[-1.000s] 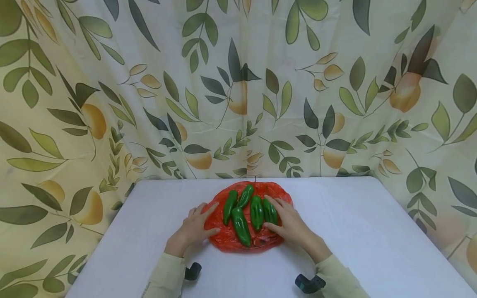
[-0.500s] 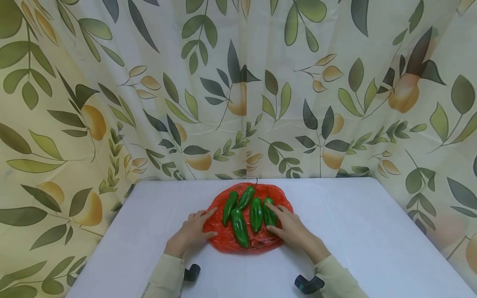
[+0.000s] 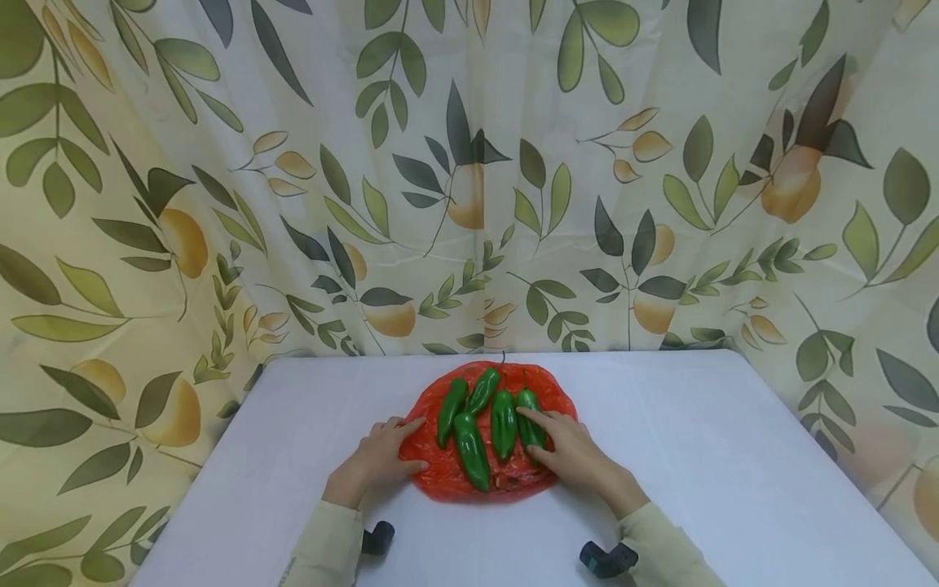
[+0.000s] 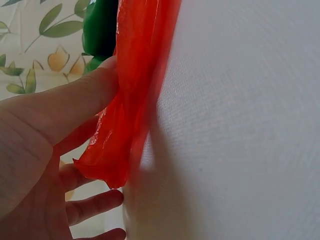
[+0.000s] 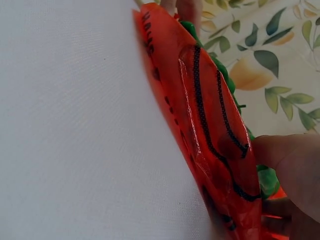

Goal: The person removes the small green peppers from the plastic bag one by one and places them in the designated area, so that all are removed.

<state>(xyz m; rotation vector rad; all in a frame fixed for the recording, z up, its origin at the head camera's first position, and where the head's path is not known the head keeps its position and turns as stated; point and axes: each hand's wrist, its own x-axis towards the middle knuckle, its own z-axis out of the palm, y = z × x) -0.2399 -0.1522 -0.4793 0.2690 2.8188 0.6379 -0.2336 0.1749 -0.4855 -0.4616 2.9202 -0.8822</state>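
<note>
Several green peppers [image 3: 472, 452] lie in a group on a red plastic bag [image 3: 440, 483] in the head view. My left hand [image 3: 377, 456] rests at the bag's left edge; in the left wrist view its thumb lies against the red plastic and the other fingers extend loosely. My right hand [image 3: 579, 452] is over the bag's right side, index finger and thumb touching the rightmost pepper [image 3: 528, 399]. Its fingers stay fairly straight. Black lines and lettering mark the bag's side [image 5: 175, 95] in the right wrist view, where the peppers are mostly hidden behind it.
A white table [image 3: 734, 489] bears the bag near its middle. Behind and at both sides hangs a curtain [image 3: 469, 163] printed with leaves and fruit. Black wrist devices [image 3: 607, 560] sit by both light sleeves [image 3: 663, 546].
The right hand has slid slightly toward me, and the rightmost pepper's upper end and stem now show. The left hand has barely moved, its index finger slightly lower along the bag.
</note>
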